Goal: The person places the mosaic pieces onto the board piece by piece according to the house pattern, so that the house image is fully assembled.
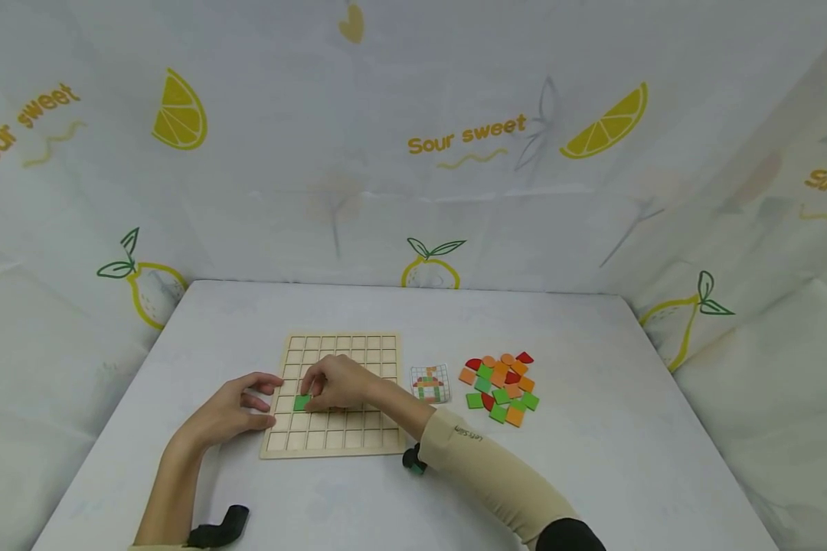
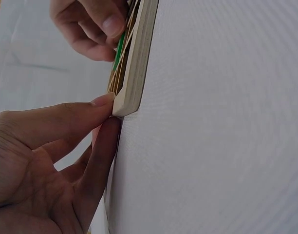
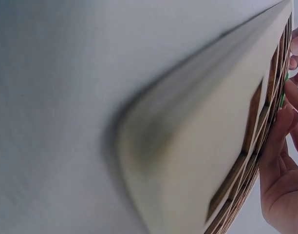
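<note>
A pale wooden grid board (image 1: 338, 451) lies on the table. My left hand (image 1: 223, 409) rests its spread thumb and fingertips against the board's left edge; the left wrist view shows the fingertips (image 2: 104, 100) touching that edge. Over the left-middle cells, my right hand (image 1: 341, 383) pinches a green square tile (image 1: 300, 403) with thumb and fingers. The tile (image 2: 119, 51) is a thin green strip in the left wrist view, at the grid's surface. In the right wrist view my right hand (image 3: 285, 185) is beyond the board's near corner, its fingertips at the green tile.
Right of the board lies a small printed pattern card (image 1: 430, 384). Farther right is a loose heap of green and orange square tiles (image 1: 499, 396), orange round pieces (image 1: 507, 359) and red curved pieces (image 1: 525, 357). A white cloth with lemon prints (image 1: 427, 176) hangs behind the table.
</note>
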The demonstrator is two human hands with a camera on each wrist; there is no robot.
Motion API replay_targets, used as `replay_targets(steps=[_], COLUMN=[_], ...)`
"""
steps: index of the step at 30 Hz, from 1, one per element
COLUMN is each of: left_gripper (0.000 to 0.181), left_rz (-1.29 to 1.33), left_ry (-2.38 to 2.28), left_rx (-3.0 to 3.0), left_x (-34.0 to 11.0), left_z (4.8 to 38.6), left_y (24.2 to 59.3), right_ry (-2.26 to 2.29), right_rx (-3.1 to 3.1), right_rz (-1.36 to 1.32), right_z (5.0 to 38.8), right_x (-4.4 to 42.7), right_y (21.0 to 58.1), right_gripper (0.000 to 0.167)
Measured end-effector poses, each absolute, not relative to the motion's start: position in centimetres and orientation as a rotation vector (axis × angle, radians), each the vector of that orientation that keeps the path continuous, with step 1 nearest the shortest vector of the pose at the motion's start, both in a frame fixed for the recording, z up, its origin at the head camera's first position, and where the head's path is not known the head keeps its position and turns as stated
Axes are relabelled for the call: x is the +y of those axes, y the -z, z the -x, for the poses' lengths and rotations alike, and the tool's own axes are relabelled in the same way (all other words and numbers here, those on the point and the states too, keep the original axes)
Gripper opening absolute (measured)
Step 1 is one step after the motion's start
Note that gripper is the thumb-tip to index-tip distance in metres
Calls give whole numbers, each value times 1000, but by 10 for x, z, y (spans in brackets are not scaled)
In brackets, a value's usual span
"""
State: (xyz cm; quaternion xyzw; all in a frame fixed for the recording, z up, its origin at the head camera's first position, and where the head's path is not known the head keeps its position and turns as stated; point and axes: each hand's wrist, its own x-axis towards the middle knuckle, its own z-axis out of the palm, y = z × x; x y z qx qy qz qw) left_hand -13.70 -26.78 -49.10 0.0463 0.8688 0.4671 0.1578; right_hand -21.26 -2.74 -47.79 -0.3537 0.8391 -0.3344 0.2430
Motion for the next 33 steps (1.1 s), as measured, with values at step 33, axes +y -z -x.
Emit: replay_targets(steps=[33], left_gripper=[65], left_rz=[-104], left_ry=[-1349], left_rx=[2484], left_x=[-267], left_z=[136], left_y=[493], right_ry=[1149], right_rx=[2303], right_rz=[665], right_z=[276], right_x=[141], right_y=[452], right_gripper=[26])
